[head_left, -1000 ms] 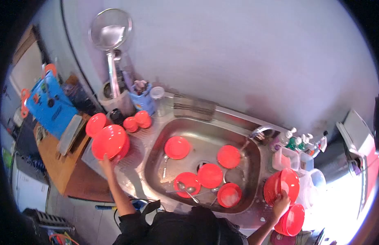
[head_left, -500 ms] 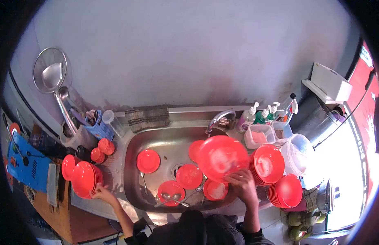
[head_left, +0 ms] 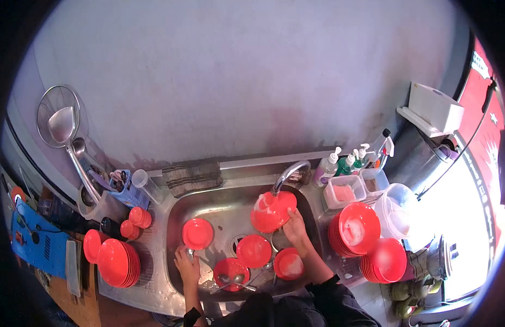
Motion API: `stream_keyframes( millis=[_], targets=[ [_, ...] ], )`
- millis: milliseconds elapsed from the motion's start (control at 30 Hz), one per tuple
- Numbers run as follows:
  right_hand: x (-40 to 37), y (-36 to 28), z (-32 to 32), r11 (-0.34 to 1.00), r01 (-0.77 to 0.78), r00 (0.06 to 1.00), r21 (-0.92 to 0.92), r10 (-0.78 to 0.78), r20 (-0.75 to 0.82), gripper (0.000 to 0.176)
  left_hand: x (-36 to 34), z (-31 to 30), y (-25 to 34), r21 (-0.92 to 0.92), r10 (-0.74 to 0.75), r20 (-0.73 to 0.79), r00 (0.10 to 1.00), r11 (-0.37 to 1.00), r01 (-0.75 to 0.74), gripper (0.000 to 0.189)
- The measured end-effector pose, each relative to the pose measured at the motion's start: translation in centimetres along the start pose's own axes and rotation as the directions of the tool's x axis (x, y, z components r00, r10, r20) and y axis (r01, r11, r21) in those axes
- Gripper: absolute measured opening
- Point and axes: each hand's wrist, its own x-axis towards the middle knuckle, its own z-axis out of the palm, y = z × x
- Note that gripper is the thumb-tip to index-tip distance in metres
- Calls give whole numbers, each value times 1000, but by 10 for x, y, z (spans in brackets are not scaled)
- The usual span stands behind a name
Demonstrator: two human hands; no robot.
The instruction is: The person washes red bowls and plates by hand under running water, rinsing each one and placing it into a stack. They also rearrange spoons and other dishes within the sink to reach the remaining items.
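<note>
Held at its rim by my right hand [head_left: 294,226], a red bowl [head_left: 273,211] with white suds tilts beneath the faucet [head_left: 289,175]. My left hand [head_left: 187,265] is low at the sink's left side, fingers apart, by a spoon [head_left: 191,253] whose lower part it hides. Just above the spoon lies a small red plate [head_left: 198,234]. Other red dishes rest in the sink [head_left: 173,218]: a plate [head_left: 254,252], a sudsy bowl [head_left: 289,264] and a dish [head_left: 224,268] with spoons [head_left: 239,278] across it.
Stacked red bowls [head_left: 117,263] and small red cups [head_left: 139,217] stand left of the sink. Sudsy bowl stacks [head_left: 353,231] are on the right, near soap bottles [head_left: 326,169], a sponge tub [head_left: 344,192] and a clear plastic container [head_left: 397,210]. A cloth [head_left: 192,178] hangs behind.
My right hand has carried the red bowl from the right edge to under the faucet. My left hand has left the bowl stack and come into the sink by the spoon.
</note>
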Motion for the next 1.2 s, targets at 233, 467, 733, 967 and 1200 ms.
stream_keyframes(
  millis=[233,467,733,967,1200],
  targets=[
    [18,12,-41,917,-36,985,396,99,-139,25,-10,-4,-3,95,-41,106,994,995,31,38],
    [3,0,-25,872,-83,945,482,222,-239,32,-8,1,-4,112,2,129,992,994,-17,35],
    [2,4,-46,912,-289,954,290,250,163,51,-8,-1,-5,100,18,197,980,994,-38,32],
    [4,3,-17,883,-427,904,197,411,118,50,-7,0,-4,111,-1,225,974,993,-25,27],
    [16,31,-35,936,-315,939,159,331,-89,33,-9,5,-9,141,45,241,970,987,-80,26]
  ],
)
